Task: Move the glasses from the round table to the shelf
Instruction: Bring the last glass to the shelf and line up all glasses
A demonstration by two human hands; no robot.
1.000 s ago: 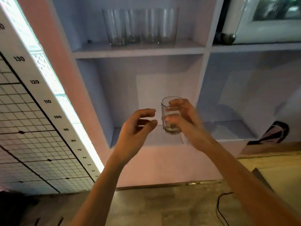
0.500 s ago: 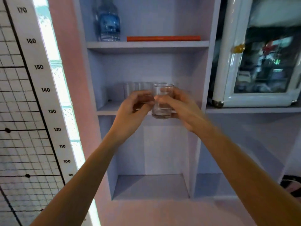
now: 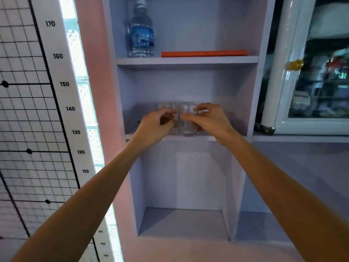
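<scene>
A clear drinking glass point(image 3: 186, 121) stands at the front edge of the middle shelf point(image 3: 222, 138) of a pale lilac shelf unit. My right hand point(image 3: 209, 121) holds it from the right, thumb and fingers around its side. My left hand point(image 3: 156, 125) is at its left, fingers curled and touching its side. Behind my hands more clear glasses point(image 3: 166, 107) stand in a row at the back of the same shelf, partly hidden.
A water bottle point(image 3: 142, 33) and a flat orange object point(image 3: 204, 53) rest on the shelf above. A white glass-door cabinet point(image 3: 309, 72) fills the compartment to the right. A height chart point(image 3: 56, 91) covers the wall at left. The compartment below point(image 3: 183, 220) holds nothing.
My hands rose from the lower compartment to the middle shelf with the glass. It has gone from held in the air to resting at the shelf's front edge.
</scene>
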